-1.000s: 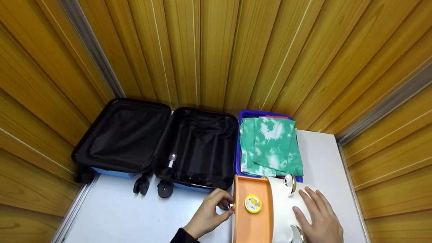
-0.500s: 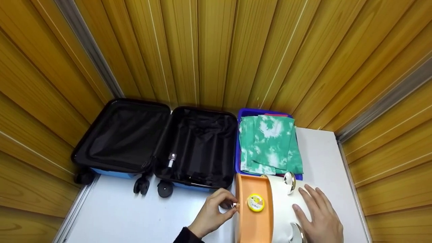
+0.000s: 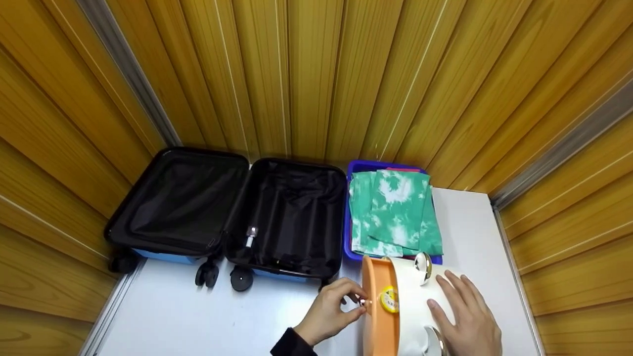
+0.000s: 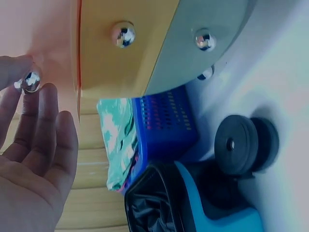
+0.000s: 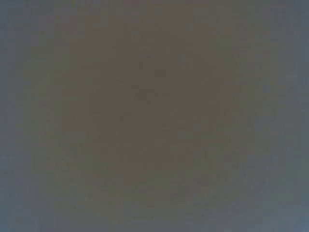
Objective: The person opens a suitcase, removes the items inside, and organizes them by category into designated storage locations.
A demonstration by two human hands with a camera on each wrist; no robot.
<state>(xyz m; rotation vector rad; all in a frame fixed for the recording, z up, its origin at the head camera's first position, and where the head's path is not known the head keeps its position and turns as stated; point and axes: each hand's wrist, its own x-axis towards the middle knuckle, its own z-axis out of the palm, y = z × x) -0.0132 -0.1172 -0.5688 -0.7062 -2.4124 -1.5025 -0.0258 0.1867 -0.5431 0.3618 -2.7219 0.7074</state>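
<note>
Left hand [image 3: 330, 311] pinches the drawer [image 3: 381, 329] knob [image 4: 32, 82], right hand [image 3: 467, 316] spread on the cabinet [image 3: 411, 306] (bracing?); probably closing it, needs a straight push.

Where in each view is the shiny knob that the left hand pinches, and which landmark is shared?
Head view: the shiny knob, pinched by the left hand, is low, right of centre.
Left wrist view: the shiny knob is near the left edge, above mid-height.
Right wrist view: not in it; only a blur.
Landmark in head and left wrist views: green-and-white cloth in the blue basket.
</note>
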